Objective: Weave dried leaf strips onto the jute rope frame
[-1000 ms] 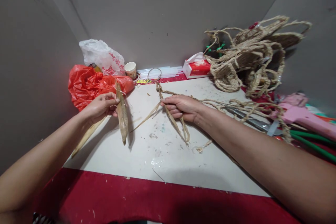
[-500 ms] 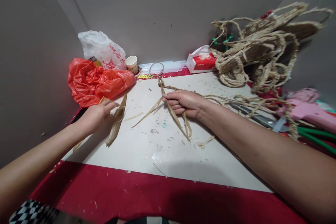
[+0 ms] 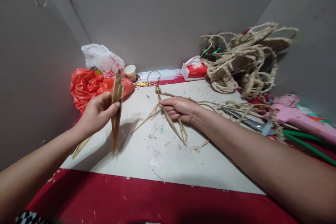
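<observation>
My left hand pinches a dried leaf roughly upright above the white table, near a red bag; my right hand grips loose strands just below a braid's knotted end.

Braided cords heaped by grey partitions suggest a craft workspace.

L forearm, bare, comes in from the lower-L edge & slants up/fwd to the L hand, held in a pinch w/ thumb in front & fingers bent behind. R forearm, also bare, runs diag from the lower-R corner, wrist approx straight, to the R hand nr centre, fingers curled in a grip & pointing L. Hands are apart, abt level.
</observation>
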Tool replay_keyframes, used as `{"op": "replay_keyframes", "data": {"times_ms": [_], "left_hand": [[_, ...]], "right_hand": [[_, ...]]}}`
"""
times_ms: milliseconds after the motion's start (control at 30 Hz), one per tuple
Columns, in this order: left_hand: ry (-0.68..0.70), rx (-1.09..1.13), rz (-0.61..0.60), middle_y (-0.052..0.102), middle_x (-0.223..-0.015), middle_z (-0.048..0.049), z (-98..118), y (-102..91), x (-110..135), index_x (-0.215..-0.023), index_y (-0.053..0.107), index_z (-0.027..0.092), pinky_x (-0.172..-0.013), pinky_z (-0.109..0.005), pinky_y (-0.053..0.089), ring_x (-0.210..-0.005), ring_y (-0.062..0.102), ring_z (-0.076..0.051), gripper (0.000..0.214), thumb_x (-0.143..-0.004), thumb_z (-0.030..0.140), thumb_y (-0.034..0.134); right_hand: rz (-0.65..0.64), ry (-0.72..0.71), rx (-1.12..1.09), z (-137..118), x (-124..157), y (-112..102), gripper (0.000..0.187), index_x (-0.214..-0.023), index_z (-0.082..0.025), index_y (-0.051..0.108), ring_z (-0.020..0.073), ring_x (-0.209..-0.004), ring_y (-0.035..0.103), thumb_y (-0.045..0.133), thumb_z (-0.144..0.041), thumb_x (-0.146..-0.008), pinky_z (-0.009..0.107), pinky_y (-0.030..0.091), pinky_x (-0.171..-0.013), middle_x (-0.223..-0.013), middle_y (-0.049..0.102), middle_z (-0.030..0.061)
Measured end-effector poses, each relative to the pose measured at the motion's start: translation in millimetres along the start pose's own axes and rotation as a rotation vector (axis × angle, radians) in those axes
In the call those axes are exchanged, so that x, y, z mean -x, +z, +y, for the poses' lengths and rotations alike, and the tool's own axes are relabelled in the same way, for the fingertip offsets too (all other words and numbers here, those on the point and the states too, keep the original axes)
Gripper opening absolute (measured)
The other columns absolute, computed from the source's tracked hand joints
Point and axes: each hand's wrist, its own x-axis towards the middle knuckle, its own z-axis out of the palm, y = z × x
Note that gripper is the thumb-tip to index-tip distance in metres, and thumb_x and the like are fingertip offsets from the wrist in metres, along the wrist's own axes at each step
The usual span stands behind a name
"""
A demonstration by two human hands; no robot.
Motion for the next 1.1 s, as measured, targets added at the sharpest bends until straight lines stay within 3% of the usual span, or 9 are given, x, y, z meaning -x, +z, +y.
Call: {"op": "replay_keyframes", "data": {"times_ms": [67, 167, 333, 467, 700, 933, 1100], "left_hand": [[-0.154, 0.255, -0.126, 0.059, -0.072, -0.0006, 13.6, 9.7, -10.8, -0.083, 0.058, 0.016, -0.055, -0.023, 0.043, -0.061, 0.053, -0.011, 0.022, -0.075, 0.036, 0.062], [-0.304, 0.481, -0.296, 0.054, -0.061, 0.0033, 15.2, 33.9, -25.6, -0.071, 0.053, 0.015, -0.047, -0.019, 0.035, -0.050, 0.047, -0.006, 0.029, -0.067, 0.037, 0.071], [-0.405, 0.671, -0.350, 0.048, -0.047, 0.0072, 4.6, 83.1, -47.2, -0.062, 0.050, 0.015, -0.040, -0.016, 0.026, -0.039, 0.039, -0.003, 0.034, -0.061, 0.035, 0.077], [-0.459, 0.789, -0.305, 0.060, -0.054, 0.0021, 3.8, 106.2, -64.1, -0.070, 0.060, 0.012, -0.044, -0.018, 0.034, -0.043, 0.049, -0.006, 0.033, -0.055, 0.034, 0.080], [-0.446, 0.854, -0.234, 0.064, -0.057, -0.0006, 1.4, 112.9, -66.6, -0.076, 0.065, 0.011, -0.046, -0.019, 0.037, -0.044, 0.053, -0.008, 0.035, -0.055, 0.033, 0.082], [-0.375, 0.827, -0.192, 0.058, -0.052, 0.0027, -4.2, 117.5, -60.6, -0.065, 0.057, 0.013, -0.043, -0.018, 0.033, -0.041, 0.047, -0.005, 0.029, -0.058, 0.030, 0.079], [-0.314, 0.846, -0.243, 0.056, -0.051, 0.0042, -3.3, 118.1, -58.9, -0.066, 0.058, 0.013, -0.043, -0.016, 0.031, -0.042, 0.046, -0.004, 0.026, -0.059, 0.025, 0.079]], "right_hand": [[-0.014, -0.006, 0.003, -0.7, -0.4, -0.1, 0.019, -0.073, -0.013, 0.047, 0.0019, -0.037, 0.013, 0.045, -0.018, -0.090, 0.012, 0.011, -0.032, -0.047, 0.023, -0.0099], [-0.023, -0.005, 0.015, -2.4, -0.1, 0.5, 0.021, -0.072, -0.013, 0.046, 0.0019, -0.035, 0.012, 0.041, -0.018, -0.092, 0.011, 0.010, -0.031, -0.045, 0.022, -0.0107], [-0.029, -0.018, 0.036, -6.0, 0.0, 1.8, 0.023, -0.068, -0.016, 0.041, 0.0017, -0.033, 0.010, 0.041, -0.017, -0.090, 0.011, 0.009, -0.030, -0.043, 0.021, -0.0116], [-0.025, -0.047, 0.025, -7.4, -1.9, 0.7, 0.022, -0.067, -0.016, 0.041, 0.0017, -0.033, 0.010, 0.042, -0.019, -0.089, 0.011, 0.009, -0.029, -0.043, 0.022, -0.0117], [0.009, -0.126, -0.017, -3.7, -4.5, -1.5, 0.020, -0.070, -0.015, 0.045, 0.0011, -0.032, 0.014, 0.046, -0.025, -0.087, 0.012, 0.009, -0.030, -0.044, 0.026, -0.0107], [0.037, -0.151, -0.003, -3.1, -2.4, 2.0, 0.031, -0.069, -0.016, 0.044, 0.0008, -0.033, 0.014, 0.053, -0.040, -0.087, 0.012, 0.009, -0.031, -0.043, 0.026, -0.0114], [0.116, -0.131, 0.066, -2.7, -2.0, 6.0, 0.027, -0.064, -0.017, 0.039, 0.0010, -0.033, 0.016, 0.056, -0.024, -0.084, 0.012, 0.009, -0.031, -0.043, 0.026, -0.0110]]}}
